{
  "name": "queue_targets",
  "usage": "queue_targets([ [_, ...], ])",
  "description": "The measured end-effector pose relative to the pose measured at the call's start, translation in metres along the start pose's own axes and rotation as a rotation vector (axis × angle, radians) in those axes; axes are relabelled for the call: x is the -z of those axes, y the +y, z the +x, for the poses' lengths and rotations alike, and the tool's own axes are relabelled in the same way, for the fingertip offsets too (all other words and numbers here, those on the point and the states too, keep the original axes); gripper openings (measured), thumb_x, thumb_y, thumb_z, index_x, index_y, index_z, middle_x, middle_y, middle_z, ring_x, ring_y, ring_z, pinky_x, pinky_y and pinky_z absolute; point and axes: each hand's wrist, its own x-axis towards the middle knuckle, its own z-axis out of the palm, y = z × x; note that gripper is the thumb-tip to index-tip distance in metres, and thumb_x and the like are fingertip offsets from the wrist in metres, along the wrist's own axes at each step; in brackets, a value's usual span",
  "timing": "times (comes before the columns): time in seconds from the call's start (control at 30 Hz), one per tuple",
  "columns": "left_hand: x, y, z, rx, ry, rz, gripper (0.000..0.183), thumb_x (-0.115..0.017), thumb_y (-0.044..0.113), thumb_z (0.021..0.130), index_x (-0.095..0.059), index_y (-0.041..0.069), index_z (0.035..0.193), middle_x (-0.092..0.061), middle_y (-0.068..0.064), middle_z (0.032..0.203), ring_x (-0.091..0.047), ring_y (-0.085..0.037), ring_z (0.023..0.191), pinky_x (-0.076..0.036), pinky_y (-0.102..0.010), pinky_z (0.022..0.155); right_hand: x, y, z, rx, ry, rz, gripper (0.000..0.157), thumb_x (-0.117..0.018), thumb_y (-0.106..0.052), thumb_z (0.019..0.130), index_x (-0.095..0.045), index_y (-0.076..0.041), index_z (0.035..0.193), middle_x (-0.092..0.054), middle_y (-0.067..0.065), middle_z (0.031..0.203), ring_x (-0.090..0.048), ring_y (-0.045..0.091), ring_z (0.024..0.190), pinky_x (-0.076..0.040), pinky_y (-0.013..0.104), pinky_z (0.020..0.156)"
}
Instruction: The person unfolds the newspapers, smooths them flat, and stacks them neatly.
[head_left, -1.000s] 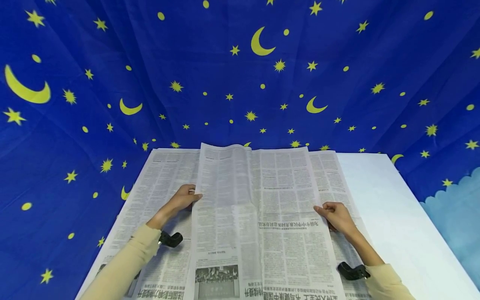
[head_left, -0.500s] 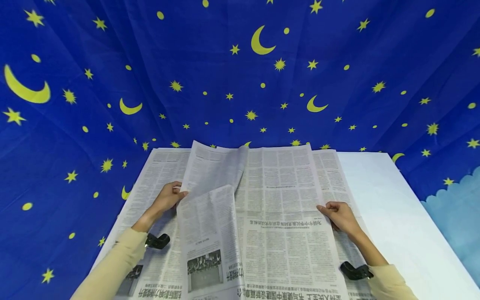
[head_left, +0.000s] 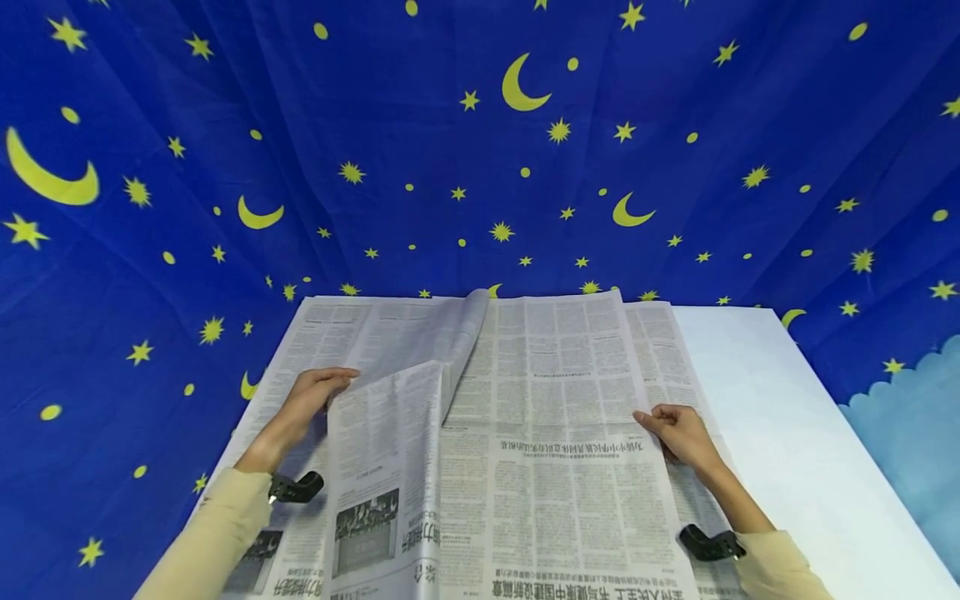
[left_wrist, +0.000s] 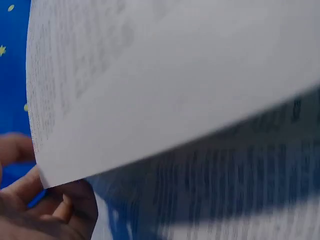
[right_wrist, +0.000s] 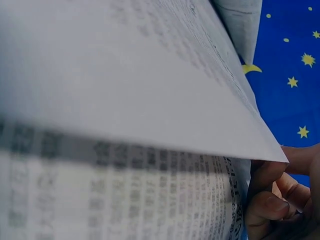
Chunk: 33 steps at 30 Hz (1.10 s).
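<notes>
A printed newspaper (head_left: 562, 375) lies open in the middle of the head view, its left page (head_left: 382, 442) lifted and bent over to the left. My left hand (head_left: 303, 408) holds the outer edge of that page. In the left wrist view, the sheet (left_wrist: 175, 90) comes down to the fingers at the lower left. The right hand (head_left: 678, 433) pinches the right edge of the newspaper between thumb and fingers. In the right wrist view, a sheet corner (right_wrist: 270, 150) meets those fingers. The left page's curl hides part of the print beneath.
More newspaper sheets (head_left: 663, 342) lie underneath, showing at both sides. They rest on a white table (head_left: 795, 433). Behind hangs a blue cloth (head_left: 420, 108) with yellow moons and stars. Each wrist wears a black device (head_left: 297, 487).
My left hand has moved left, drawing the left page with it. The page has folded away from the middle, baring more of the sheet beneath. The right hand stays nearly still.
</notes>
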Motion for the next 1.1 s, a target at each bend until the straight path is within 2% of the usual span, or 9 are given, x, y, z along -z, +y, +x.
queue_targets([
  [0.07,0.005,-0.002,-0.003,0.012,-0.032,-0.036,0.048,-0.050,0.028,0.103,-0.050,-0.003,0.140,-0.040,-0.023,0.150,-0.058,-0.024,0.105,-0.046,-0.040,0.083,0.000,0.001,0.000,0.002,-0.005,0.006,0.038,-0.062,-0.033,0.096,-0.053,-0.002,0.076,-0.046,-0.003,0.049,-0.032,0.006,0.036,-0.029,0.022,0.036],
  [0.13,0.009,-0.005,-0.005,0.027,-0.060,-0.066,0.056,-0.053,0.034,0.102,-0.044,-0.002,0.144,-0.032,-0.023,0.155,-0.040,-0.035,0.135,-0.040,-0.051,0.101,0.001,0.002,-0.001,0.004,-0.005,0.005,0.038,-0.062,-0.033,0.097,-0.053,-0.002,0.078,-0.047,-0.003,0.049,-0.032,0.006,0.036,-0.029,0.023,0.037],
  [0.2,0.014,-0.006,-0.005,0.041,-0.081,-0.101,0.063,-0.055,0.037,0.100,-0.039,-0.002,0.147,-0.026,-0.023,0.157,-0.026,-0.041,0.144,-0.029,-0.060,0.109,0.003,0.003,-0.001,0.009,-0.003,0.000,0.039,-0.062,-0.034,0.097,-0.054,-0.001,0.079,-0.046,-0.003,0.049,-0.031,0.006,0.036,-0.030,0.023,0.037],
  [0.33,0.027,-0.005,-0.005,0.045,-0.097,-0.127,0.068,-0.056,0.038,0.099,-0.033,-0.001,0.150,-0.021,-0.024,0.159,-0.015,-0.044,0.147,-0.018,-0.065,0.113,0.005,0.003,-0.001,0.010,0.002,-0.006,0.040,-0.062,-0.036,0.097,-0.054,-0.001,0.079,-0.044,-0.003,0.049,-0.031,0.006,0.037,-0.031,0.025,0.037],
  [0.53,0.041,-0.007,-0.002,0.094,-0.066,-0.094,0.072,-0.060,0.038,0.097,-0.032,-0.001,0.150,-0.010,-0.024,0.161,-0.013,-0.046,0.146,-0.017,-0.066,0.112,0.004,0.004,-0.001,-0.016,0.013,0.019,0.037,-0.062,-0.033,0.097,-0.054,-0.001,0.079,-0.053,-0.001,0.052,-0.033,0.005,0.036,-0.030,0.022,0.036],
  [0.63,0.043,-0.011,-0.001,0.113,-0.039,-0.049,0.070,-0.062,0.035,0.096,-0.035,-0.003,0.148,-0.012,-0.027,0.160,-0.017,-0.047,0.145,-0.026,-0.060,0.112,0.003,0.006,-0.002,-0.018,0.019,0.001,0.038,-0.062,-0.033,0.097,-0.054,-0.001,0.079,-0.050,-0.002,0.050,-0.033,0.006,0.036,-0.030,0.023,0.036],
  [0.8,0.047,-0.018,-0.004,0.095,-0.012,0.013,0.064,-0.063,0.031,0.097,-0.041,-0.007,0.143,-0.028,-0.030,0.154,-0.031,-0.044,0.138,-0.043,-0.035,0.097,0.007,0.009,-0.004,-0.006,0.031,-0.039,0.041,-0.062,-0.037,0.096,-0.055,-0.001,0.077,-0.044,-0.004,0.048,-0.032,0.006,0.036,-0.031,0.024,0.037],
  [1.0,0.056,-0.019,-0.008,0.122,0.007,0.121,0.068,-0.064,0.035,0.095,-0.042,-0.009,0.142,-0.025,-0.034,0.153,-0.024,-0.050,0.140,-0.033,-0.057,0.105,0.012,0.010,-0.005,-0.010,0.049,-0.075,0.039,-0.062,-0.035,0.096,-0.057,-0.002,0.078,-0.053,0.000,0.053,-0.036,0.006,0.038,-0.034,0.026,0.038],
  [1.1,0.062,-0.021,-0.010,0.123,0.019,0.208,0.069,-0.065,0.037,0.094,-0.044,-0.010,0.140,-0.025,-0.037,0.151,-0.025,-0.053,0.138,-0.031,-0.061,0.105,0.014,0.011,-0.005,-0.003,0.053,-0.076,0.037,-0.061,-0.033,0.097,-0.056,-0.001,0.079,-0.058,0.003,0.056,-0.038,0.007,0.038,-0.035,0.026,0.037],
])
